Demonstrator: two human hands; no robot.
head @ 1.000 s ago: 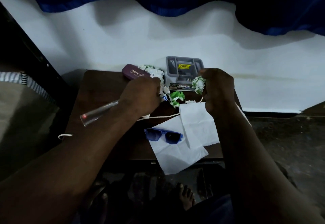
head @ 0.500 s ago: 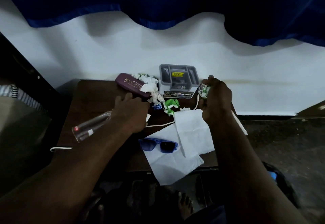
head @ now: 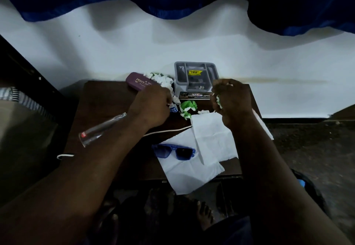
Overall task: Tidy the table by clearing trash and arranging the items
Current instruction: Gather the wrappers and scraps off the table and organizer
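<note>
Gathering trash on a cluttered desk (head: 107, 98): right hand (head: 233, 102) fisted around green-and-white paper scraps (head: 219, 101), left hand (head: 151, 106) pinching white scraps (head: 163, 80) beside a glasses case (head: 139, 81), probably consolidating litter; green wad (head: 187, 107) awaiting between.

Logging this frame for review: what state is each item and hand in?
left hand: closed on white paper scraps
right hand: shut on crumpled green-white paper
glass: lying on its side
sunglasses: unfolded, partly on white paper sheet
spectacle case: closed
grey organiser: upright
</note>
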